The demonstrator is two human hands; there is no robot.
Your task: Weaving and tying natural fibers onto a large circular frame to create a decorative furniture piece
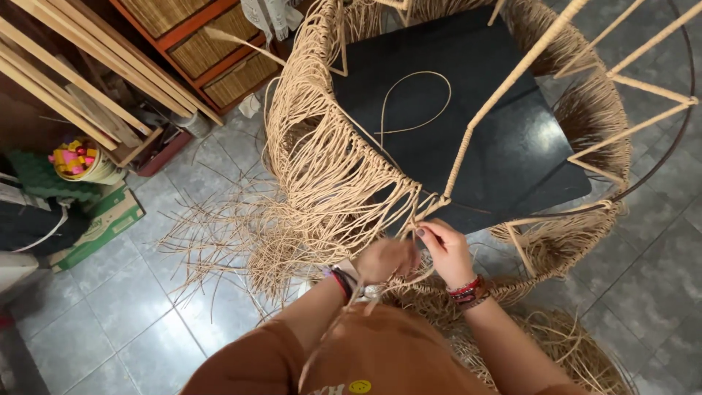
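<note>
Woven frame [468,132], centre and upper right of frame: round, wrapped in tan rattan strands [322,168], loose ends trailing to lower left. Right hand [447,249], lower centre: fingertips pressed together, pinching strands at the rim. Left hand [385,260], just beside: curled around strands. Black cushion [475,139] sits inside the frame.

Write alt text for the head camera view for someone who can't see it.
Seen from above, a person's left hand and right hand pinch tan rattan strands on a round woven frame around a black seat, above a grey tiled floor.
</note>
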